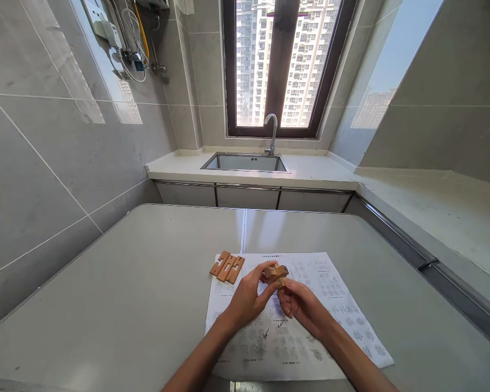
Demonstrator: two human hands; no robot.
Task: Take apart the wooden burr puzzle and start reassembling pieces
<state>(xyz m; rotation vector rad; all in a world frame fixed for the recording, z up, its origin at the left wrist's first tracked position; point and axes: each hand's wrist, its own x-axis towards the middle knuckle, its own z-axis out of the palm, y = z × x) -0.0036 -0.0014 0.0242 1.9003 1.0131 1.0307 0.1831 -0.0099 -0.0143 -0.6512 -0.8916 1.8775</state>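
Note:
Above a printed sheet (306,348), my left hand (251,291) grips a small cluster of interlocking wooden puzzle pieces (276,272) between thumb and fingers. From the lower right, my right hand (300,302) pinches the same cluster near its bottom end. Fingers cover part of the pieces, so how they join is not clear. Several flat notched wooden pieces (227,267) lie side by side at the sheet's upper left corner, apart from both hands. Small diagrams and some check marks are printed or drawn on the paper.
A pale table (118,305) with a centre seam holds the sheet. Beyond it stand a white counter (322,171), a steel sink (245,162) and a faucet (271,133) under a window. Tiled walls rise at both sides; cables and a pipe hang at the upper left.

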